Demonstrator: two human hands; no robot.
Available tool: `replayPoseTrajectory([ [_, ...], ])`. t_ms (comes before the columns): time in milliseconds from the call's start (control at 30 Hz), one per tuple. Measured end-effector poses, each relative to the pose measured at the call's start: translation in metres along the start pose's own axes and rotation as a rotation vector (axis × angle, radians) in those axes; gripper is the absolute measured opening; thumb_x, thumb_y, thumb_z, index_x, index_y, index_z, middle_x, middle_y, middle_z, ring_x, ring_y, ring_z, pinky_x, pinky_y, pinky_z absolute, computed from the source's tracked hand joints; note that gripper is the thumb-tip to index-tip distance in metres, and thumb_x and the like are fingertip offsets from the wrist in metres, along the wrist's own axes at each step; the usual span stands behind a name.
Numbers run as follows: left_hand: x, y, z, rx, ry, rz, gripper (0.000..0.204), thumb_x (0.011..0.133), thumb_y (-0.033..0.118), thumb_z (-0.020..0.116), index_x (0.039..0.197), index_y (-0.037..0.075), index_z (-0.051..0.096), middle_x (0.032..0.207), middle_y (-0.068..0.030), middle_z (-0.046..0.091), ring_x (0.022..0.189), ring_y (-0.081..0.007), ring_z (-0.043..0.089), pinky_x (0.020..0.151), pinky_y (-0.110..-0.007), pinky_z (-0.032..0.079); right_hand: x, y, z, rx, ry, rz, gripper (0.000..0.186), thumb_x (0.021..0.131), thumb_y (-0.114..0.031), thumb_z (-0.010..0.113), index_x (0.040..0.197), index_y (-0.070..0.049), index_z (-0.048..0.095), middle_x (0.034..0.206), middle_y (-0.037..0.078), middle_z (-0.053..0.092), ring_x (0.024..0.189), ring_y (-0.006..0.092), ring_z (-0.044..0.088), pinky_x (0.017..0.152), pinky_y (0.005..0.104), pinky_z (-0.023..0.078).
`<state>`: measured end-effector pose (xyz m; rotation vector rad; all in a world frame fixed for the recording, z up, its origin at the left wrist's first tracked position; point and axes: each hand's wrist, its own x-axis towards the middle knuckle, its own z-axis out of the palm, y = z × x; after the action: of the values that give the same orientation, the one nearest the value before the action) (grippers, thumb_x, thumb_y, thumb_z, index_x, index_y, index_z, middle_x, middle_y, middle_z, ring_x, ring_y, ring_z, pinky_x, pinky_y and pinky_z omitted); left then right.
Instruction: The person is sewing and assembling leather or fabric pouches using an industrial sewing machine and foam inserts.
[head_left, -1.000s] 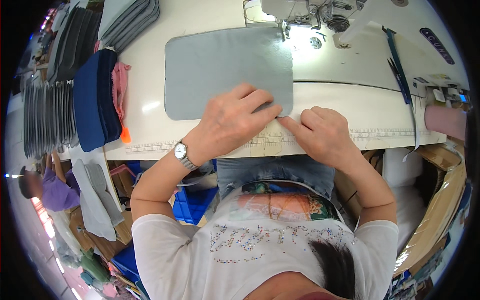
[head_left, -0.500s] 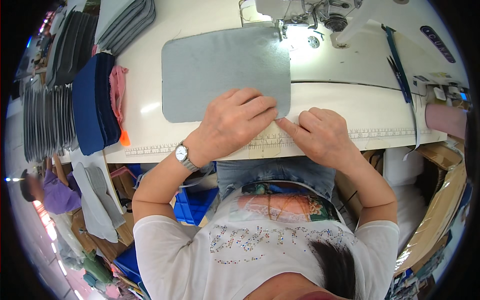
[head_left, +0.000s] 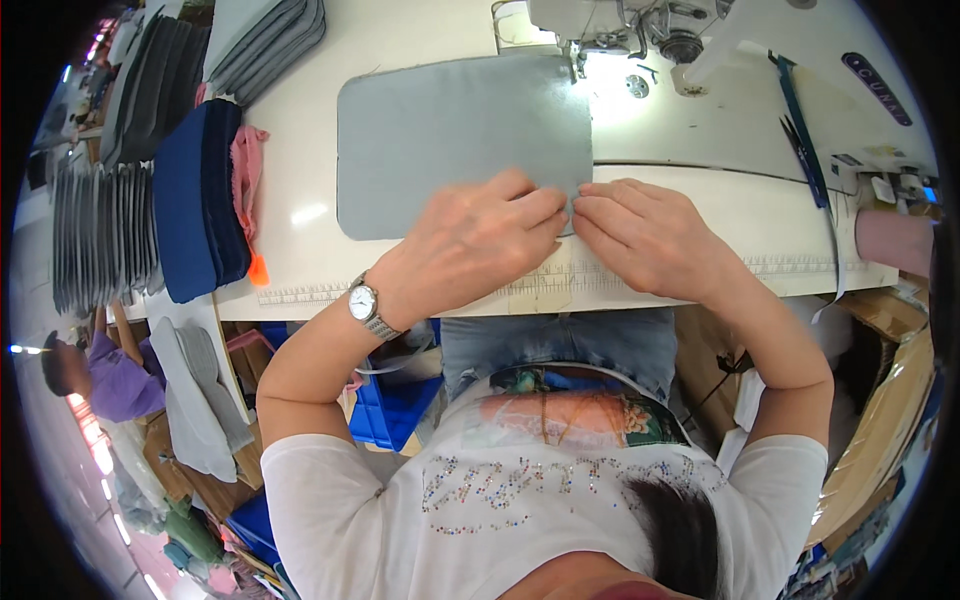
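A grey fabric panel [head_left: 450,125] with rounded corners lies flat on the white sewing table. Its far right corner reaches the presser foot of the lit sewing machine [head_left: 610,32]. My left hand [head_left: 490,228], a wristwatch on its wrist, lies over the panel's near right corner with its fingertips pinched together at the edge. Facing it, my right hand [head_left: 648,238] has its fingers bunched on the right edge of the same panel. The fingertips of both hands almost meet, and whatever lies between them is too small to make out.
On the left stand dark blue folded pieces [head_left: 190,205], a pink cloth [head_left: 247,165] and stacks of grey pieces [head_left: 105,240]. Scissors [head_left: 800,150] lie at the right. A ruler strip [head_left: 690,273] runs along the front edge. Another person [head_left: 120,375] is at far left.
My right hand has moved up along the panel's right edge, its fingers now bunched there. My left hand has shifted slightly right and its fingers have drawn together.
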<state>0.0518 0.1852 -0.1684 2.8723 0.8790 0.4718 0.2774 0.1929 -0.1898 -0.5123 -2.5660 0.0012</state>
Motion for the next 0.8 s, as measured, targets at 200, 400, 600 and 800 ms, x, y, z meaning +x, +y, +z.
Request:
replayPoseTrajectory([
  [200, 0.000, -0.007, 0.008, -0.074, 0.126, -0.037, 0.018, 0.073, 0.010, 0.073, 0.091, 0.008, 0.069, 0.098, -0.0007, 0.067, 0.077, -0.0175, 0.063, 0.059, -0.030, 0.053, 0.007, 0.005, -0.002, 0.197, 0.082, 0.133, 0.019, 0.068, -0.012, 0.060, 0.085, -0.002, 0.062, 0.086, 0.007, 0.058, 0.077, 0.0234, 0.060, 0.065, 0.0323, 0.052],
  [400, 0.037, -0.044, 0.001, -0.225, 0.137, -0.003, 0.014, 0.074, 0.013, 0.073, 0.088, 0.009, 0.070, 0.105, -0.0015, 0.066, 0.090, -0.0204, 0.063, 0.072, -0.034, 0.053, 0.006, 0.002, -0.005, 0.024, -0.039, 0.041, 0.019, 0.065, -0.016, 0.059, 0.081, -0.005, 0.061, 0.075, 0.004, 0.052, 0.064, 0.0176, 0.052, 0.053, 0.0276, 0.043],
  [600, 0.043, -0.054, 0.006, -0.211, 0.056, 0.067, 0.017, 0.076, 0.018, 0.073, 0.090, 0.010, 0.070, 0.106, -0.0004, 0.065, 0.095, -0.0214, 0.062, 0.077, -0.035, 0.052, 0.001, 0.003, -0.007, -0.107, 0.003, -0.032, 0.019, 0.063, -0.014, 0.061, 0.078, -0.004, 0.061, 0.070, 0.003, 0.052, 0.060, 0.0136, 0.050, 0.052, 0.0247, 0.040],
  [800, 0.042, -0.061, 0.010, -0.192, 0.119, 0.031, 0.023, 0.077, 0.016, 0.071, 0.098, 0.009, 0.067, 0.109, -0.0027, 0.063, 0.096, -0.0235, 0.062, 0.078, -0.036, 0.052, 0.006, 0.020, -0.002, -0.022, 0.034, 0.033, 0.019, 0.064, -0.012, 0.061, 0.082, -0.005, 0.061, 0.078, 0.002, 0.058, 0.062, 0.0130, 0.053, 0.052, 0.0251, 0.042],
])
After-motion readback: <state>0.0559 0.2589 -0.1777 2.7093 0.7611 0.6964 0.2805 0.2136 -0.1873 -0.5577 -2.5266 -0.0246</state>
